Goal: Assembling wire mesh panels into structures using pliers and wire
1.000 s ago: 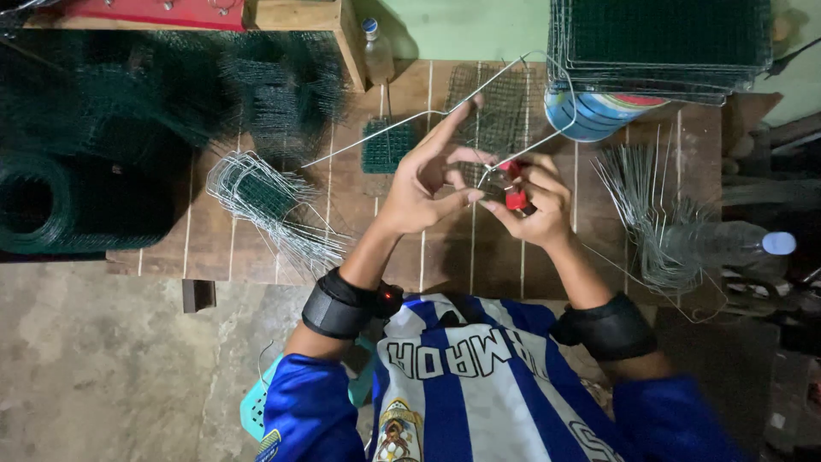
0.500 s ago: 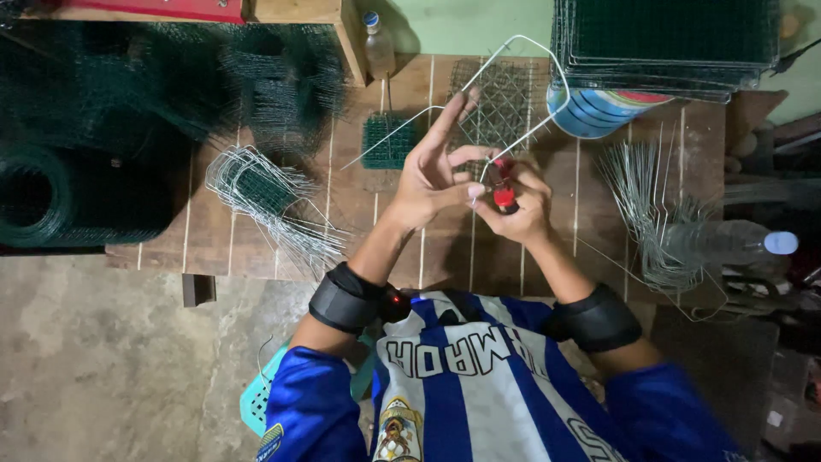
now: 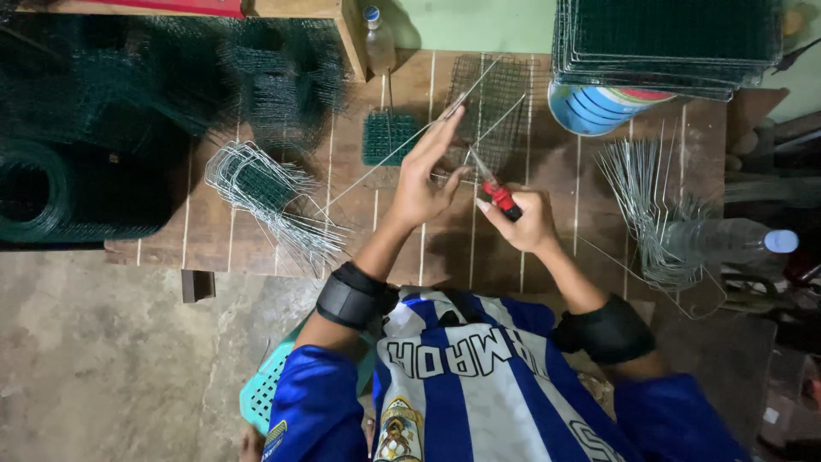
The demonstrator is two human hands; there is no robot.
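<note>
Your left hand (image 3: 425, 175) is raised over the middle of the wooden surface (image 3: 214, 235), fingers spread and thumb pinched against a long bare wire (image 3: 385, 162) that slants from near left up toward the far right. That light pinch with the fingers fanned looks meant to steady the wire and keep it from springing while the tool works on it. Your right hand (image 3: 526, 221) is clenched around the red-handled pliers (image 3: 494, 190), whose thin nose points up and left to the spot just beside your left thumb, so both hands meet at one point on the wire. Whether the nose is actually biting the wire there is too small to tell. Under the hands, toward the far edge, a small square mesh panel (image 3: 492, 94) lies flat, and a small green mesh piece (image 3: 386, 137) sits just left of it, both within easy reach of the work. On the left a bundle of bent wire loops (image 3: 261, 192) lies on the planks, near the dark rolls of green mesh (image 3: 51, 188) at the left edge. On the right another heap of cut wires (image 3: 646, 205) fans out beside a clear plastic bottle (image 3: 727, 241) lying on its side. At the far right, a stack of finished mesh panels (image 3: 667, 38) rests on top of a blue bowl (image 3: 599, 107), kept well apart from the loose wire.
</note>
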